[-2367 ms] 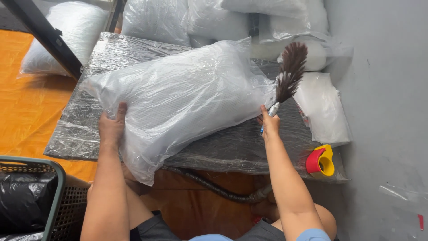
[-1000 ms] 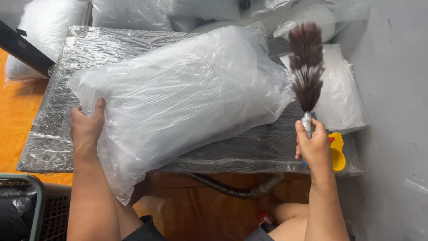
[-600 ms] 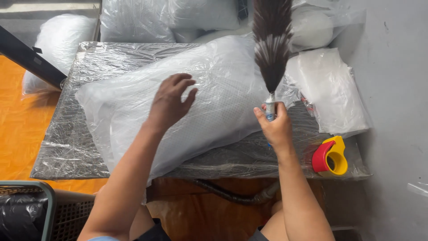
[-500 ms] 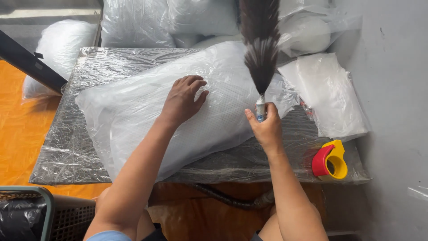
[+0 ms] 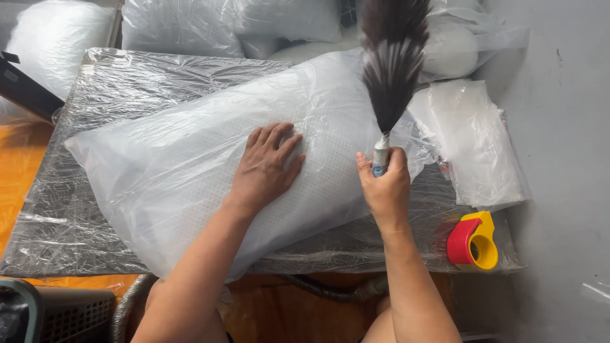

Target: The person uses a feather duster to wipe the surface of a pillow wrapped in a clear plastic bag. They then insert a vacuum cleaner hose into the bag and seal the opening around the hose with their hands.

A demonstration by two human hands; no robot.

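- Whereas gripping the near-left end of the bagged pillow (image 5: pixel 210 171) a second ago, left hand (image 5: pixel 267 166) now spread flat, fingers wide, on the pillow's top middle.
- Pressed flatter than before under that palm; lying slantwise across the plastic-wrapped table (image 5: pixel 82 209), near corner hanging past the front edge.
- Right hand (image 5: pixel 384 190) closed round the handle of the feather duster (image 5: pixel 391 70), shifted from out by the tape dispenser to just beside the pillow's right end.
- Duster upright, dark plume over the pillow's far right corner, no longer clear of it to the right.
- Clear plastic bag holding the white pillow, loose film bunched at the right end.
- Red-and-yellow tape dispenser (image 5: pixel 473 241) on the table's near right corner, apart from the right hand.
- Stack of folded clear bags (image 5: pixel 473 146) right of the duster.
- More bagged pillows (image 5: pixel 190 25) piled behind the table.
- Dark basket (image 5: pixel 57 314) at lower left, contents too cut off to tell.
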